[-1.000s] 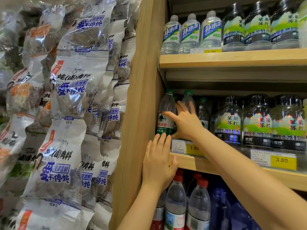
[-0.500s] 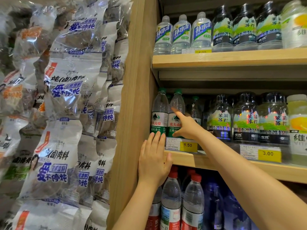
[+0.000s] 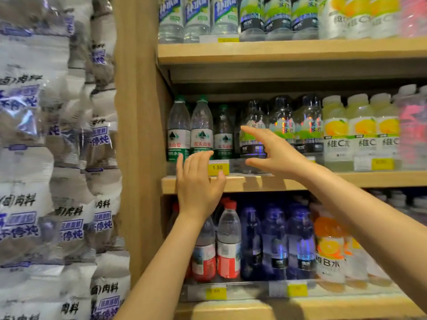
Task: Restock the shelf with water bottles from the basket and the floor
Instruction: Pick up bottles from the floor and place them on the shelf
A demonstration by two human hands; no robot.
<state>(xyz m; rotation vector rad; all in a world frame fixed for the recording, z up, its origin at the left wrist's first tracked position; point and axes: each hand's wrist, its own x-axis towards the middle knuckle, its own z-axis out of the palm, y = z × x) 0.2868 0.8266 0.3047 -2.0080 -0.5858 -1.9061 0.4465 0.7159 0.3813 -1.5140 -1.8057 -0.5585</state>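
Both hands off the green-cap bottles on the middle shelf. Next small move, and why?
Probably reach the right hand in and draw the third green-cap bottle forward. It stands further back than the two front green-cap bottles, leaving a gap at the shelf edge. The right hand is open near it; the left hand is open by the 1.50 price tag.

A shop: price tags [image 3: 218, 167] under shelved bottles [image 3: 201, 130].
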